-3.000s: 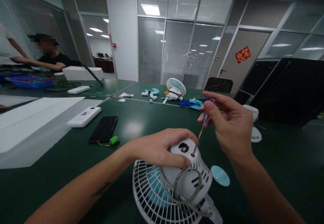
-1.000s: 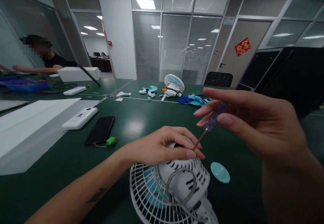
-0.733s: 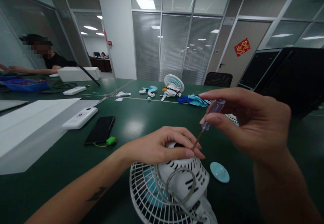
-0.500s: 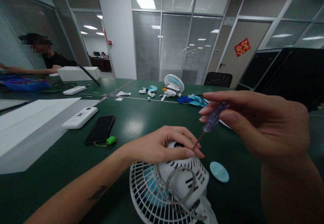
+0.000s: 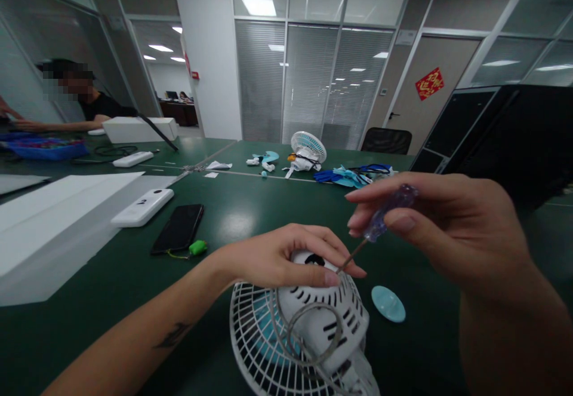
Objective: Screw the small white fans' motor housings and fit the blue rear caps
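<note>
A small white fan (image 5: 322, 324) with blue blades lies on the green table, its slotted motor housing upward and its grey cord looped over the back. My left hand (image 5: 290, 258) is wrapped over the top of the housing, thumb on the near side. In my right hand (image 5: 447, 229) is a screwdriver (image 5: 387, 212) with a clear purple handle, pinched between thumb and fingers. Its shaft slants down left to the housing beside my left thumb; the tip's exact contact is hidden. A light-blue oval cap (image 5: 388, 304) lies right of the fan.
Left of my hands lie a black phone (image 5: 178, 229) with a green tag, a white power bank (image 5: 143, 207) and a white box (image 5: 58, 223). Farther back are another fan (image 5: 307, 151) and blue gloves (image 5: 347, 176). A person (image 5: 96, 103) sits at the far left; a dark monitor (image 5: 510, 133) stands right.
The screwdriver leans over more to the right, and my right hand has turned and shifted slightly lower. My left hand stays on the fan, which has moved very little.
</note>
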`<state>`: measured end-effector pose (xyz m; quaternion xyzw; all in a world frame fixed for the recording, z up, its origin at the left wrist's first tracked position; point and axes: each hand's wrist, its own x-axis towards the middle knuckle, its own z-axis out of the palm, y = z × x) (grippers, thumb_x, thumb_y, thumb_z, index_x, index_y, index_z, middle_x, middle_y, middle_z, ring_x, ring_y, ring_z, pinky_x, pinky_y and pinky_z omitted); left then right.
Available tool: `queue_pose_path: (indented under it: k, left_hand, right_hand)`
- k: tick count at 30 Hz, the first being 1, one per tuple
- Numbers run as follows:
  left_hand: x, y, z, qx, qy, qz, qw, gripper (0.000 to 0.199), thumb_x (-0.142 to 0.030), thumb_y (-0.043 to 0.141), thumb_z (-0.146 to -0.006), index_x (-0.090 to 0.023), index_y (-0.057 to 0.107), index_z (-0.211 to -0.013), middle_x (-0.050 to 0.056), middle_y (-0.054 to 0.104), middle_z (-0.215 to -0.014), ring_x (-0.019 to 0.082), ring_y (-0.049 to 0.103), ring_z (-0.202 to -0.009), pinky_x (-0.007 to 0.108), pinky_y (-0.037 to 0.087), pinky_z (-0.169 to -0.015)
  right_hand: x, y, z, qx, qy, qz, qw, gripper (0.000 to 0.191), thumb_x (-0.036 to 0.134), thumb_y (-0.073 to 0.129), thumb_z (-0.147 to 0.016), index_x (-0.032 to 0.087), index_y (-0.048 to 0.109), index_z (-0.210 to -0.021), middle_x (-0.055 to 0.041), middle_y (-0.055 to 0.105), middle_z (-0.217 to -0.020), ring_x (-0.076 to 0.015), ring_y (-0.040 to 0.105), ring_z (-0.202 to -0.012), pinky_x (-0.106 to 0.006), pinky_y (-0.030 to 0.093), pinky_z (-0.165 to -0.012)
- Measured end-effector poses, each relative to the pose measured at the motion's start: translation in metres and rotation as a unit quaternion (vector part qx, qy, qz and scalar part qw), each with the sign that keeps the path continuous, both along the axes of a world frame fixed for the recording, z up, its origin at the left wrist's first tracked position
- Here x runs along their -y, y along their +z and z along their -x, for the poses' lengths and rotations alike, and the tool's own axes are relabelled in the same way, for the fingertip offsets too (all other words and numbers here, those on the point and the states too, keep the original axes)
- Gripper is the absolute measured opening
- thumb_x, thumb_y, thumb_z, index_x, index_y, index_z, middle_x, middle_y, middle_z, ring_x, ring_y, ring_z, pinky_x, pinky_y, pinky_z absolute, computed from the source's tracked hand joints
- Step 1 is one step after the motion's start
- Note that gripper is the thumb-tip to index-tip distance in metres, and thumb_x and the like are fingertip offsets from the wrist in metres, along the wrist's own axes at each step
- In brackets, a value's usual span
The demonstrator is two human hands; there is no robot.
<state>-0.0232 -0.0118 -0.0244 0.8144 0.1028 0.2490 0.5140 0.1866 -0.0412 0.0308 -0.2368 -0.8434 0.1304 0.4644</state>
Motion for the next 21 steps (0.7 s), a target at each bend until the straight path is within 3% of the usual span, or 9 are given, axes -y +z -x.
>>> queue_pose_path:
  k: [4, 8, 12, 16, 21]
  left_hand:
    - [-0.002, 0.001, 0.002, -0.007, -0.009, -0.012, 1.000, 0.025, -0.007, 0.062, -0.088, -0.012, 0.074, -0.110, 0.013, 0.067, -0.117, 0.020, 0.061, -0.112, 0.033, 0.045, -0.103]
    - [-0.002, 0.000, 0.000, -0.014, -0.005, -0.016, 1.000, 0.024, -0.009, 0.061, -0.089, -0.011, 0.074, -0.110, 0.015, 0.067, -0.120, 0.021, 0.061, -0.113, 0.035, 0.044, -0.103]
    - [-0.002, -0.001, -0.001, -0.004, 0.001, -0.019, 1.000, 0.025, -0.010, 0.062, -0.088, -0.014, 0.074, -0.109, 0.013, 0.069, -0.117, 0.022, 0.063, -0.112, 0.036, 0.045, -0.103]
    - [-0.001, 0.000, -0.001, 0.000, 0.012, -0.032, 0.999, 0.024, -0.011, 0.061, -0.088, -0.014, 0.074, -0.108, 0.012, 0.069, -0.115, 0.024, 0.063, -0.112, 0.037, 0.044, -0.103]
    - [0.006, 0.000, -0.006, -0.007, 0.058, -0.081, 0.995, 0.024, -0.013, 0.059, -0.090, -0.012, 0.073, -0.109, 0.011, 0.069, -0.112, 0.022, 0.063, -0.109, 0.035, 0.045, -0.101]
  right_hand:
    - [-0.002, 0.007, 0.004, 0.023, -0.008, -0.027, 0.999, 0.025, 0.041, 0.073, -0.083, 0.025, 0.067, -0.066, 0.0031, 0.064, -0.053, -0.0107, 0.057, -0.042, -0.020, 0.044, -0.038]
    - [-0.003, 0.006, 0.005, 0.010, -0.017, -0.044, 0.999, 0.028, 0.045, 0.074, -0.081, 0.025, 0.068, -0.063, 0.0035, 0.062, -0.051, -0.0104, 0.055, -0.041, -0.021, 0.042, -0.038]
    - [-0.003, -0.002, 0.004, -0.010, -0.017, -0.046, 0.999, 0.008, 0.037, 0.076, -0.082, 0.030, 0.076, -0.086, 0.0025, 0.070, -0.069, -0.0133, 0.064, -0.056, -0.023, 0.051, -0.048]
    - [-0.002, -0.006, 0.005, -0.029, 0.010, -0.045, 0.999, 0.028, 0.028, 0.075, -0.083, 0.034, 0.074, -0.110, 0.0003, 0.071, -0.088, -0.0140, 0.067, -0.071, -0.023, 0.054, -0.055]
    - [-0.003, -0.010, 0.010, -0.051, -0.004, -0.037, 0.998, 0.041, 0.028, 0.078, -0.080, 0.037, 0.070, -0.119, 0.0016, 0.066, -0.084, -0.0136, 0.064, -0.066, -0.024, 0.057, -0.054]
